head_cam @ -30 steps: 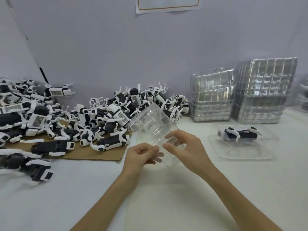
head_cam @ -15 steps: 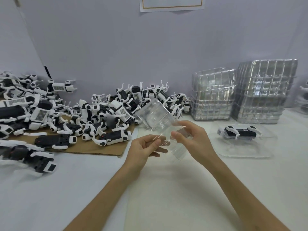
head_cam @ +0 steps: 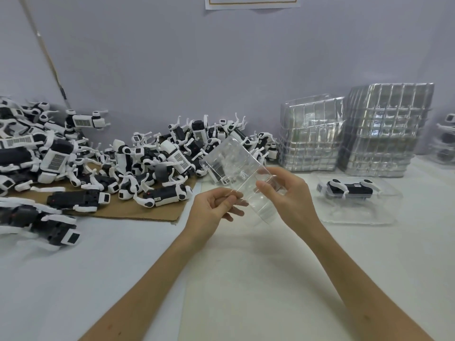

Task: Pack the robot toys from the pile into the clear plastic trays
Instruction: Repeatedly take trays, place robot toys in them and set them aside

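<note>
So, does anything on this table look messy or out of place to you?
Mostly the robot toy pile: it is a tangle, and some toys lie off the cardboard sheet on the table at the left. The shorter stack of clear trays also sits crooked at the top.

A white table point(head_cam: 123, 279) carries everything. On its left lies a flat brown cardboard sheet point(head_cam: 138, 214), with a pile of robot toys point(head_cam: 147, 156), black and white, sprawled over it. At the near left a stray toy point(head_cam: 56, 230) lies off the sheet on the bare tabletop. At the back right stand clear plastic trays in a shorter stack point(head_cam: 310, 136) just beside a taller stack point(head_cam: 386, 129). In front of them a filled tray point(head_cam: 357, 215) lies flat, a packed toy point(head_cam: 349, 189) in it
</note>
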